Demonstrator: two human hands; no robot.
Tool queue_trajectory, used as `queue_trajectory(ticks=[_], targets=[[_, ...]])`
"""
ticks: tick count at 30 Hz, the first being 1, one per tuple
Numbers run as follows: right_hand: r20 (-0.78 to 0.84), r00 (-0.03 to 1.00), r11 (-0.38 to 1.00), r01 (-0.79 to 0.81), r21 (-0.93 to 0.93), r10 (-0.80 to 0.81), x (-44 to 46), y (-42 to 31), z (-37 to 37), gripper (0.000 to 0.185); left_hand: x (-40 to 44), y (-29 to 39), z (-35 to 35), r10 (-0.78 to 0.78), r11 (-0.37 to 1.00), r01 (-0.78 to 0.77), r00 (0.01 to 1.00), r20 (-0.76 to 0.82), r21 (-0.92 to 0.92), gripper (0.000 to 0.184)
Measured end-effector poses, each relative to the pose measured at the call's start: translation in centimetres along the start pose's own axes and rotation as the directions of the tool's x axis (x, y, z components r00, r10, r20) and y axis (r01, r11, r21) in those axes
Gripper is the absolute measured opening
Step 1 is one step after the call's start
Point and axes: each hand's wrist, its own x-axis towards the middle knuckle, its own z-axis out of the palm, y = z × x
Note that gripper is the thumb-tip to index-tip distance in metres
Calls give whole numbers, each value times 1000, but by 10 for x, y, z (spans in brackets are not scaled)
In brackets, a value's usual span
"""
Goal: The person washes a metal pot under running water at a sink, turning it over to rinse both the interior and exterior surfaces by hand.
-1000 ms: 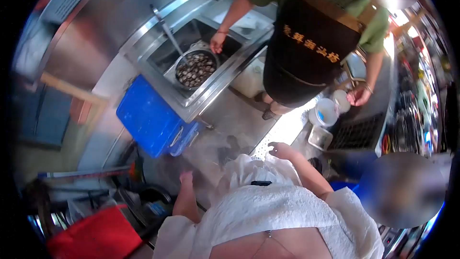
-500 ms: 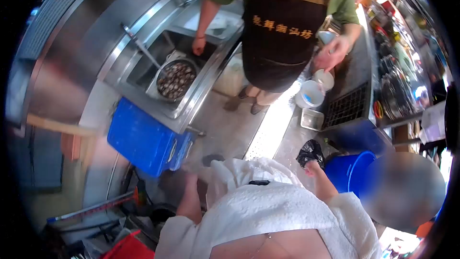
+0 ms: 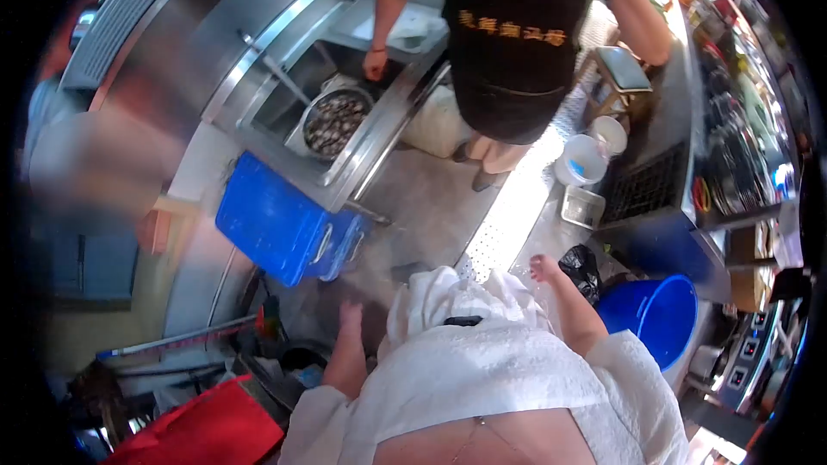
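My left hand [image 3: 351, 313] hangs low at my side, nearest the blue plastic bin [image 3: 269, 220] in front of it. Its fingers are too small and blurred to read. My right hand [image 3: 543, 269] is held out in front of me over the floor, its fingers apart and nothing visible in them. Just to the right of that hand is a black plastic bag [image 3: 581, 272], partly behind my forearm. Next to the bag stands a round blue bucket [image 3: 650, 317].
A co-worker in a dark apron [image 3: 512, 60] stands ahead, one hand at the steel sink [image 3: 258, 120]. In the sink sits a pot of shellfish [image 3: 338, 123]. White buckets [image 3: 582, 160], a metal tray [image 3: 583, 207] and a stool [image 3: 624, 69] stand to the right.
My right hand has moved left, away from in front of the black bag. The co-worker's raised hand has gone up towards their head. My view has shifted slightly.
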Motion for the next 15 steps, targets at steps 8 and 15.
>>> queue_trajectory(ticks=[8,15], targets=[[-192,974,921,40,-387,-123,-62,-35,6,28,21,-38,8,168,926,-200,978,126,320,40],[-290,951,909,-211,-359,106,-86,80,-10,20,41,30,41,251,886,-296,953,167,358,33]])
